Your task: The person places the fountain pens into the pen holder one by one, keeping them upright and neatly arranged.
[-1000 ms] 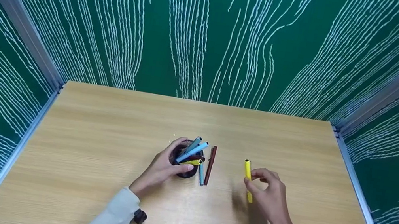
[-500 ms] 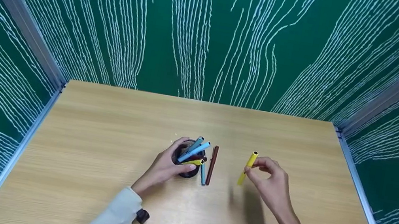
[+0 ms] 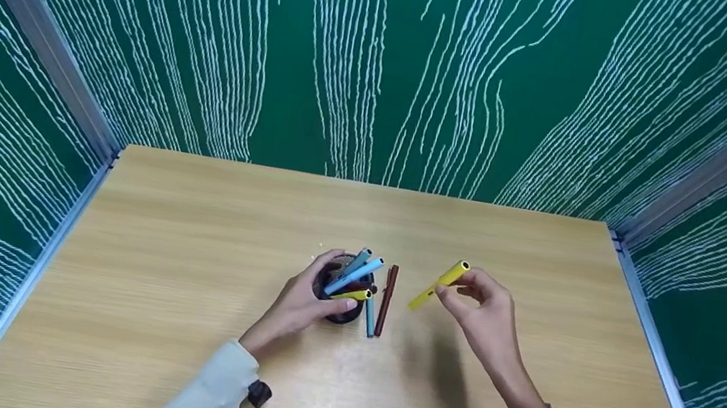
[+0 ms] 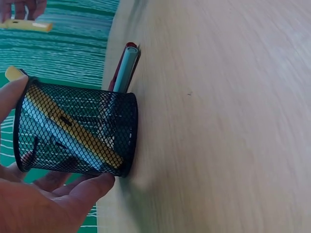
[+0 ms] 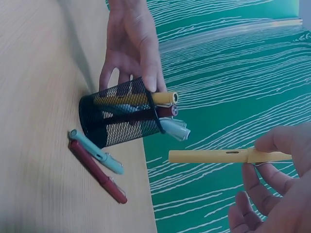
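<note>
Yellow is the colour of the pen which the right hand pinches between thumb and fingers; it is in the air above the table, slanted, to the right of the two lying pens. The left hand has its fingers curled round the black mesh cup, which seems to stand on the table. In this cup lean another yellow pen, a dark red pen and two blue-toned pens. Just beside it lie a teal pen and a brownish-red pen. As I judge, the pinch is small, so a knock on the free end of the held pen could turn it or make it fall. If it is brought to the cup, the leaning pens and the left thumb at the rim could block it, because they fill a good part of the mouth. If it is carried low, it could also push the lying pens and make them roll. Compared with half a second ago, the right hand is nearer to the cup, and its pen is more inclined, with the lower end closer to the lying pair. The left hand, the cup and the other pens look unchanged in place.
</note>
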Available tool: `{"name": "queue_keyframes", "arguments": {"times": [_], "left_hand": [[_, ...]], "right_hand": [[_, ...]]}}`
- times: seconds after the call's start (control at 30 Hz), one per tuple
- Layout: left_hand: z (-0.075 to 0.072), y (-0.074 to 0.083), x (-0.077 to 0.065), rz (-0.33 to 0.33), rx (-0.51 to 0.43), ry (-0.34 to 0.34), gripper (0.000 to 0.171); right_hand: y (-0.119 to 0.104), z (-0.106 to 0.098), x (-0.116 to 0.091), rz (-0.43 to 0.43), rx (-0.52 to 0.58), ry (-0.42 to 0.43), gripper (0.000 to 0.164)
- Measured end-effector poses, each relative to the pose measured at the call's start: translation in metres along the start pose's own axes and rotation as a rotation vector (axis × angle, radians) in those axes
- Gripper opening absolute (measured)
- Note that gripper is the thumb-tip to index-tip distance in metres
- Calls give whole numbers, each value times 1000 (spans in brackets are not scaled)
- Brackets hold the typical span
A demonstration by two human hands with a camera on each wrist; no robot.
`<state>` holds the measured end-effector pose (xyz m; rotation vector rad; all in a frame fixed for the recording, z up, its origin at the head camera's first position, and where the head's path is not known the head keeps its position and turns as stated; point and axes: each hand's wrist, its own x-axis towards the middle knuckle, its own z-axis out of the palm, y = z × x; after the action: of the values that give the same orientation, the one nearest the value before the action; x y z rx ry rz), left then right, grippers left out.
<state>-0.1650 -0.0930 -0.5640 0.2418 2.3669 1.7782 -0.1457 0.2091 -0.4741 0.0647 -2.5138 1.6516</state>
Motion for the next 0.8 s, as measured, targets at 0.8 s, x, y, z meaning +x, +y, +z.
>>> {"name": "queue_keyframes", "arguments": {"times": [0.8], "left_hand": [[3, -9, 0, 27, -19, 35, 90]], "right_hand": [[-8, 33, 20, 23, 163, -23, 20]]}}
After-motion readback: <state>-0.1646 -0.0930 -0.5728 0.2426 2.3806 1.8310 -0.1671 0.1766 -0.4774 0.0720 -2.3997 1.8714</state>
